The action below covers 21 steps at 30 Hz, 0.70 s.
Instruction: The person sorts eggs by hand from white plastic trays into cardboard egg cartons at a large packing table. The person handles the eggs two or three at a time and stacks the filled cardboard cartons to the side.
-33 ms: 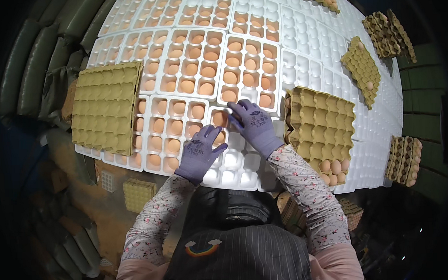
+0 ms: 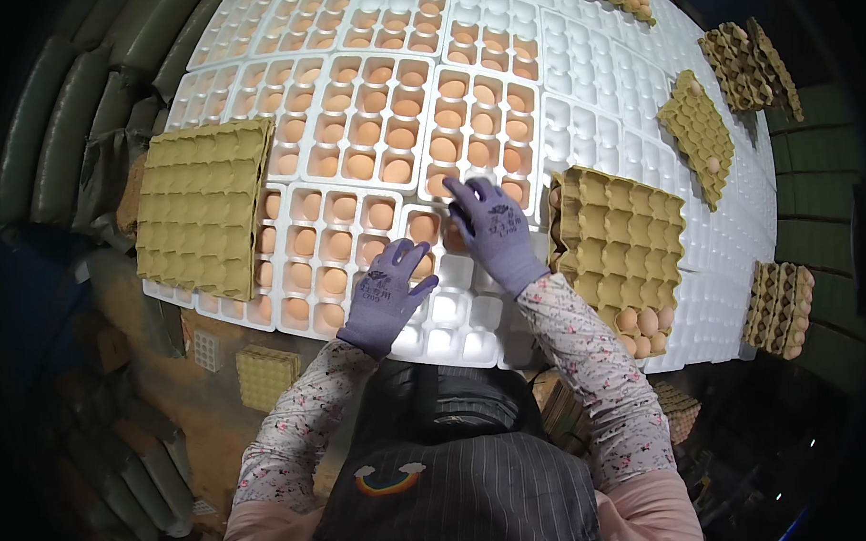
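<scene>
Both my hands wear purple gloves with dark print over a white foam tray (image 2: 409, 346) partly filled with brown eggs. My left hand (image 2: 381, 296) rests over the tray's left side, thumb and forefinger apart around an egg (image 2: 421, 267) in its cell. My right hand (image 2: 494, 232) reaches over the tray's far edge, fingers stretched forward and slightly bent. Its fingertips are beside an egg (image 2: 437, 186) in the tray beyond. Another egg (image 2: 454, 237) shows partly under this hand, and its thumb is mostly hidden. Bare white cells lie closest to me.
Egg-filled foam trays (image 2: 366, 130) spread ahead and left; egg-less ones (image 2: 581, 137) lie to the right. A stack of pulp trays (image 2: 202, 212) sits at left. Another pulp tray (image 2: 627, 240) at right holds several eggs at its near corner. Full sacks (image 2: 52, 141) line the left.
My right hand has shifted slightly forward, its fingers now past the tray's far edge, and an egg shows beneath it. My left hand stays in place.
</scene>
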### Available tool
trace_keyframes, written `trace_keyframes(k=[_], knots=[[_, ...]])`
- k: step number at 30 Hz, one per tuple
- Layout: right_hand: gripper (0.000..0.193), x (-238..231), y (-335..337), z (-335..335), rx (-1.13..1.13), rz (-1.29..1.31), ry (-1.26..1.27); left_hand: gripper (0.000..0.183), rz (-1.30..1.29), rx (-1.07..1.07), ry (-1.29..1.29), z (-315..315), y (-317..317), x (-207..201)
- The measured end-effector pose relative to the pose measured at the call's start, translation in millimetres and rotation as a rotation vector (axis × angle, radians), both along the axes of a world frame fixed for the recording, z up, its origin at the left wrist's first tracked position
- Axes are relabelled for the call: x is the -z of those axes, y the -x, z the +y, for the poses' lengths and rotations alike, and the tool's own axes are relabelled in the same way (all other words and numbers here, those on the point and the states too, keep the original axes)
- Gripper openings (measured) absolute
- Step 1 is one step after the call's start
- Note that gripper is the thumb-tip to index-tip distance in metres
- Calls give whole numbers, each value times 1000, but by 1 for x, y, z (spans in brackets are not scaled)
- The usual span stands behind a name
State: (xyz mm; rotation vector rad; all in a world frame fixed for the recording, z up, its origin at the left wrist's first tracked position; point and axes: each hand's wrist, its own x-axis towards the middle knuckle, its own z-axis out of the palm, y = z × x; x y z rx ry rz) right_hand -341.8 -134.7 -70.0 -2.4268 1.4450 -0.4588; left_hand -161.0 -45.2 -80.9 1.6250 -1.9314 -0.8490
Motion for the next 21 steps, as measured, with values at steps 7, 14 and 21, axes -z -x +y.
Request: trace_keyframes(k=[7,14,21], knots=[[58,24,24,-31,34,-182,-18,51,216,-43,85,-6,78,28],[41,-64,103,102,-1,-295,-151,50,-355,39,323,-16,89,44],[38,-85,305,150,144,172,8,31,57,349,309,1,184,-47]])
